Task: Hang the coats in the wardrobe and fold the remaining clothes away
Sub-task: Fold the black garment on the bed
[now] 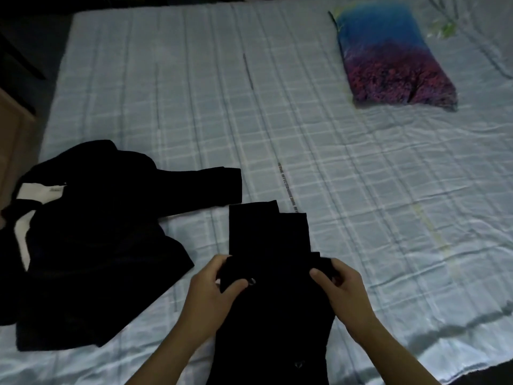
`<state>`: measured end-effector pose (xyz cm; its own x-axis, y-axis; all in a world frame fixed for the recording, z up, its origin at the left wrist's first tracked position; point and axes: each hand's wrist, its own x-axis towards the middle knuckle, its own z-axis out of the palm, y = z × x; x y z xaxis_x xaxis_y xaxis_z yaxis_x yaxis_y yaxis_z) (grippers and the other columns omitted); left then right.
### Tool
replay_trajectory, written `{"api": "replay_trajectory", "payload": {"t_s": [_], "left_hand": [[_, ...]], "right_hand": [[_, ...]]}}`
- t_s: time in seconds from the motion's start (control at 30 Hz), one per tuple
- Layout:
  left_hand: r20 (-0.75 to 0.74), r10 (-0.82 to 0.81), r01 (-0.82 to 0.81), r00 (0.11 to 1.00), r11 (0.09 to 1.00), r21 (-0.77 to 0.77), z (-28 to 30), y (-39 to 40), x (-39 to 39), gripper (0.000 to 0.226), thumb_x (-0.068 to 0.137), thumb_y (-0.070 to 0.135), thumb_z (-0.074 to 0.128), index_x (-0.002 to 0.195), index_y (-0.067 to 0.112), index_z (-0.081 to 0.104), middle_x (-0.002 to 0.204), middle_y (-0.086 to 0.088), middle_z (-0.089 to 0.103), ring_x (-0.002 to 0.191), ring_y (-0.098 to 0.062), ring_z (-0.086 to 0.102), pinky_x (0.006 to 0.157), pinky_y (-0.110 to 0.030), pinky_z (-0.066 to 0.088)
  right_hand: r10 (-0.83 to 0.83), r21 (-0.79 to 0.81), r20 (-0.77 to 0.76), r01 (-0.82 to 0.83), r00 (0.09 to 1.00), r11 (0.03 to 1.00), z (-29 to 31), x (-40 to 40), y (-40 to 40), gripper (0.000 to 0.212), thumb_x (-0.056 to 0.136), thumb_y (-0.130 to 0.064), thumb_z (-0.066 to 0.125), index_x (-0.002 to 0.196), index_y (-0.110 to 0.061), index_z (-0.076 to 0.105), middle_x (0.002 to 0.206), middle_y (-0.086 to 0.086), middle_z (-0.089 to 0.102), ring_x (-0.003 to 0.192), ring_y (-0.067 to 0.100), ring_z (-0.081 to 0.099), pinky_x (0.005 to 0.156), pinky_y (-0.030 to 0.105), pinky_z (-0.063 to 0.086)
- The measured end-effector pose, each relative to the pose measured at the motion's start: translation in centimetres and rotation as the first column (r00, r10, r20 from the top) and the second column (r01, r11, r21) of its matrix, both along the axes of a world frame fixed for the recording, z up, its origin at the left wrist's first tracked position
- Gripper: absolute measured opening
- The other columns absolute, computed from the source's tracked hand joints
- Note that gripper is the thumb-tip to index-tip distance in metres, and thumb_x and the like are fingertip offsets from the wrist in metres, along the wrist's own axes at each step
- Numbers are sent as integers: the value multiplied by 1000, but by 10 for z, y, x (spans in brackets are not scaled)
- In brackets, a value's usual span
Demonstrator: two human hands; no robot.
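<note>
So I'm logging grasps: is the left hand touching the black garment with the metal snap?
Touching. The head view shows the left hand gripping the folded edge of the black garment with the metal snap, thumb lying on the cloth beside the snap.

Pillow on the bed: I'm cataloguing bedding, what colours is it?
The pillow fades from blue to reddish purple, seen in the head view.

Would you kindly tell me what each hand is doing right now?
Left hand: fingers grip the black garment at its folded edge.
Right hand: fingers grip the same folded edge.
</note>
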<state>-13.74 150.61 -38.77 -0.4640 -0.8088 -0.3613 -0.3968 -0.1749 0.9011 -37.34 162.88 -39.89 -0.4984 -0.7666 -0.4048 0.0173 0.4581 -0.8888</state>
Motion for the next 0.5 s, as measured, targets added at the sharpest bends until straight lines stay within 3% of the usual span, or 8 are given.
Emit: {"api": "replay_trajectory", "payload": {"t_s": [0.17, 0.3, 0.4, 0.43, 0.5], "left_hand": [[12, 35, -34, 999, 996, -88, -50, -71, -44, 23, 86, 13, 76, 100, 28, 65, 93, 17, 72, 89, -1, 68, 75, -15, 52], [126, 92, -76, 988, 989, -130, -114, -121, -78, 22, 89, 23, 74, 104, 29, 60, 93, 16, 68, 84, 5, 64, 67, -6, 46], [431, 92, -42, 898, 991, -123, -164, -129, -82, 54, 88, 31, 73, 134, 15, 48, 128, -3, 57, 111, -17, 59, 92, -29, 50], [491, 114, -46, 864, 988, -149, -172, -126, -80, 63, 86, 34, 74, 137, 11, 45, 131, -7, 53, 114, -22, 56, 94, -34, 49], [513, 158, -61, 844, 978, -201, -181, -118, -74, 71, 81, 39, 78, 137, 11, 43, 128, -5, 52, 105, -19, 55, 84, -31, 46]], "right_hand": [[-78, -66, -54, 75, 995, 995, -42, -34, -71, 5, 92, -24, 68, 89, -24, 73, 84, 0, 76, 78, 17, 73, 65, 29, 57], [-50, 62, -37, 52, 998, 997, -98, -62, -133, 16, 87, -35, 73, 98, -23, 72, 91, 0, 76, 85, 18, 73, 79, 41, 60], [53, 255, -13, -48, 998, 966, -140, -62, -148, 37, 80, -30, 80, 113, -19, 67, 104, 3, 73, 92, 20, 71, 88, 42, 58], [66, 295, -57, -46, 996, 954, -146, -62, -147, 42, 78, -30, 82, 114, -19, 66, 105, 2, 72, 91, 18, 71, 87, 40, 59], [77, 348, -68, -49, 995, 936, -154, -63, -141, 44, 70, -32, 87, 107, -18, 68, 98, 1, 74, 84, 16, 73, 78, 37, 62]]}}
